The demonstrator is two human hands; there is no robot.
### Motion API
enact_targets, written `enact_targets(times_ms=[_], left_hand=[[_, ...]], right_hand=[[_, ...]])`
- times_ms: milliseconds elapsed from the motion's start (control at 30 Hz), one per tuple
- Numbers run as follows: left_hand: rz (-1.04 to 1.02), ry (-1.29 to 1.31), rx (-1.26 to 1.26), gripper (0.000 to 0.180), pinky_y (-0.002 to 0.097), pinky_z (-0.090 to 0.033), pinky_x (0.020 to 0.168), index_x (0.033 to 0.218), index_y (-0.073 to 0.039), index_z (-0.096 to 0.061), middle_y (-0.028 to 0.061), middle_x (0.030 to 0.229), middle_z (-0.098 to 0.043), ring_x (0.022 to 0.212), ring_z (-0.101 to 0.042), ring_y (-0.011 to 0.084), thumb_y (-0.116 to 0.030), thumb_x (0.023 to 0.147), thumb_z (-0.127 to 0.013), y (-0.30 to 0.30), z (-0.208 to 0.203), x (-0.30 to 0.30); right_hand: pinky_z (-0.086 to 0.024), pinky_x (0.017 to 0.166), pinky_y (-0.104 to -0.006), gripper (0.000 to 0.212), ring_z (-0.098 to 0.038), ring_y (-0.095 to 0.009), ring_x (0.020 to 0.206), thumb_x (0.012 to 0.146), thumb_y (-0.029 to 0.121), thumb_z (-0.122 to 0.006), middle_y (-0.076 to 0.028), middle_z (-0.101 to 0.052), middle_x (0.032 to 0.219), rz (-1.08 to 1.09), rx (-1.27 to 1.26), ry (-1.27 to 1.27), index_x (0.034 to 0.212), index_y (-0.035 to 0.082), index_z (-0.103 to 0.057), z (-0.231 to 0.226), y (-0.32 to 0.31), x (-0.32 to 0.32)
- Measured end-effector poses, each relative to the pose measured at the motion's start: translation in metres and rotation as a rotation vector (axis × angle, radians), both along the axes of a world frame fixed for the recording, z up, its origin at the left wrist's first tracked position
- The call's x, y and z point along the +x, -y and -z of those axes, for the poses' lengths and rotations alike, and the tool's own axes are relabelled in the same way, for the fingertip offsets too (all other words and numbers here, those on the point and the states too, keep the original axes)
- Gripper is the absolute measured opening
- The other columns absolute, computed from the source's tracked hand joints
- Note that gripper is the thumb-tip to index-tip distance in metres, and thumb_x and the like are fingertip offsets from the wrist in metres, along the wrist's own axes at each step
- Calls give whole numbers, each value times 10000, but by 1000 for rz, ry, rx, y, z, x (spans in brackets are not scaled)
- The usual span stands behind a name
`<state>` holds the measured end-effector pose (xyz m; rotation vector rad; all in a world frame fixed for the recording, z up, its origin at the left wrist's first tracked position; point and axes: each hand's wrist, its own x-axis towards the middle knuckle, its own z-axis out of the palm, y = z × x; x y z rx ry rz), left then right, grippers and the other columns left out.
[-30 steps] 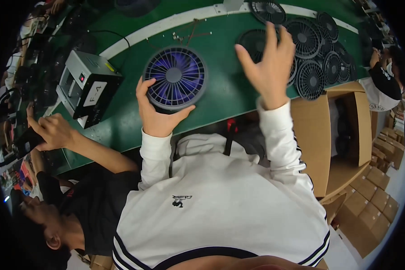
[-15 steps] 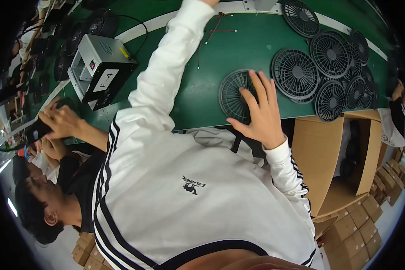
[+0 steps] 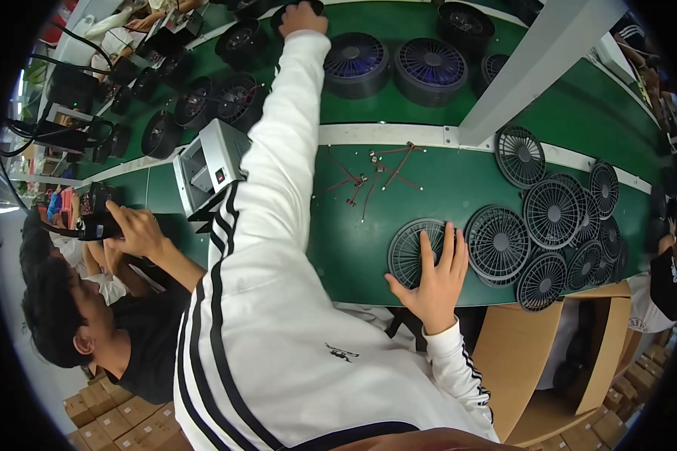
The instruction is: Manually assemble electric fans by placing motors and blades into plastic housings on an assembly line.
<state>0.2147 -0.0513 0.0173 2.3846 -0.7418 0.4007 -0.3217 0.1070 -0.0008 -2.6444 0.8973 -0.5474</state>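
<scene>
My left arm stretches to the far side, where my left hand [image 3: 304,20] closes its fingers over the rim of a black round fan housing [image 3: 277,18] at the picture's top edge. Part of that grip is cut off or hidden. Nearer to me, a dark grey round fan grille [image 3: 406,252] lies flat on the green table [image 3: 338,263]. On its right side rests my right hand [image 3: 438,282], fingers spread and not wrapped round it. Beyond the grille lie several small red-and-black wire leads [image 3: 372,177].
More grilles [image 3: 502,242] are piled to the right. Fan units [image 3: 430,69] stand on the far strip behind a white rail [image 3: 384,134] and post [image 3: 538,68]. A grey machine [image 3: 212,171] is left of my arm. An open carton [image 3: 513,338] sits below; a co-worker [image 3: 120,316] handles something black.
My left hand has come into view at the far fan housings, with the arm stretched forward. The view has shifted to show more of the far side. My right hand stays on the grille.
</scene>
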Motion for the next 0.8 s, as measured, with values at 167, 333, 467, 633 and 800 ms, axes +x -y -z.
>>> enact_targets(times_ms=[167,333,467,633,800], left_hand=[[107,210,369,397,609,-398,1012,1183,-169,-696,122,1204,-743,1155,-686,351,-365,850,-786,-24,47,45],[-20,57,9,377,489,-462,1019,1245,-128,-682,130,1273,-725,1210,-673,322,-331,936,-753,-29,-29,-42],[129,-76,-490,354,422,-508,936,1106,25,-630,238,1086,-711,1011,-666,447,-184,886,-814,-81,-96,-167],[565,-805,-924,319,440,-471,1061,1288,-72,-666,120,1363,-688,1245,-653,288,-273,1043,-632,-190,-33,-269],[668,-1660,-1050,344,424,-484,1100,1353,-14,-597,118,1342,-667,1279,-619,234,-249,1112,-523,-309,16,-306]], right_hand=[[-344,1135,-652,894,-393,-539,1417,698,524,-850,-311,-397,1584,-16,9,18,1424,66,-601,-1,-1,-9],[-351,1148,-625,867,-401,-528,1417,686,506,-853,-292,-404,1587,-283,131,65,1405,82,-618,-4,5,-12],[-347,1163,-608,864,-383,-525,1435,687,484,-857,-281,-389,1602,-327,131,31,1416,94,-606,-7,11,-12],[-330,1178,-602,845,-330,-538,1467,699,468,-854,-296,-326,1633,-224,93,40,1401,76,-593,0,-2,-36],[-320,1184,-598,827,-309,-545,1477,697,440,-861,-311,-296,1641,-169,127,-4,1369,50,-576,-10,-11,-54]])
